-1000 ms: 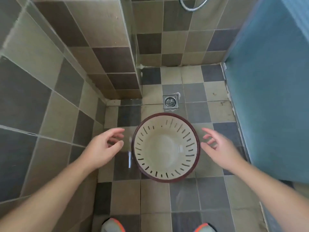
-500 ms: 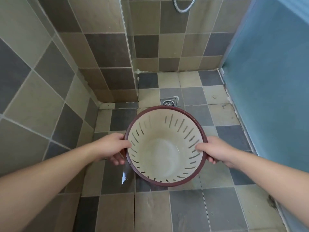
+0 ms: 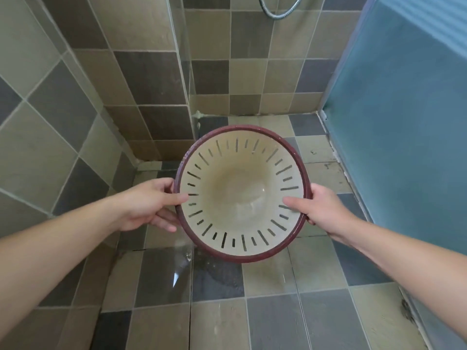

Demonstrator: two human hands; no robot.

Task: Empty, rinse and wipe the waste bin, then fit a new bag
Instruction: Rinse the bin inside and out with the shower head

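The left hand (image 3: 149, 203) and right hand (image 3: 321, 210) each clasp an opposite side of the round cream plastic waste bin with slotted walls and a dark red rim (image 3: 241, 198), thumbs inside. The bin is held over the wet grey-and-beige tiled floor (image 3: 217, 322), near the far corner. Beyond hangs a metal shower hose (image 3: 280, 15).

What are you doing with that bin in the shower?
A person is holding the waste bin over the tiled shower floor, left hand and right hand gripping opposite sides of its dark red rim. It is empty, with no bag in it, and a little water sits in the bottom. The floor beneath looks wet.
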